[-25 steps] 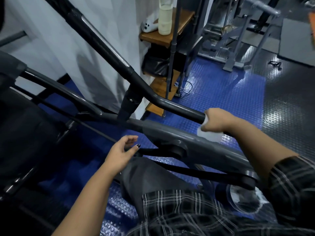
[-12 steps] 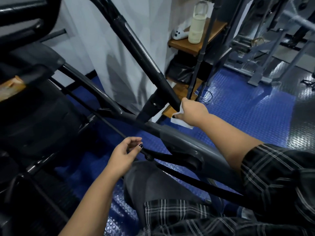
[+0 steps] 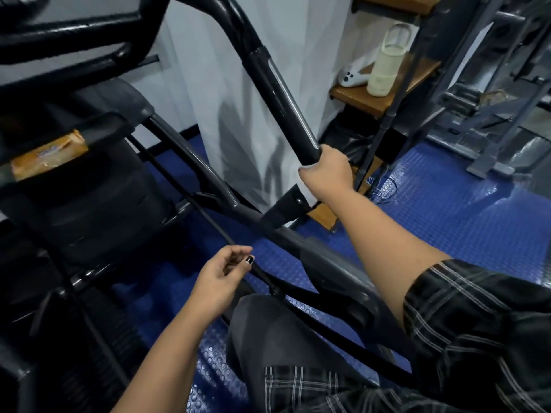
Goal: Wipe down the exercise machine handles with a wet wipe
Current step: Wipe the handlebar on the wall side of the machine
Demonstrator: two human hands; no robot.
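Sliding upward since half a second ago, my right grip (image 3: 326, 171) now sits higher on the handle (image 3: 280, 93). Nearest me, my left grip (image 3: 219, 281) hangs loosely curled, holding nothing. Farther out, the right grip wraps round the sloping handle, pressing the wet wipe (image 3: 308, 167) beneath it, with only a pale edge showing. I judge the wipe limp and slick and the tube rigid, so it is best clasped all round. The handle is glossy black with a chrome strip.
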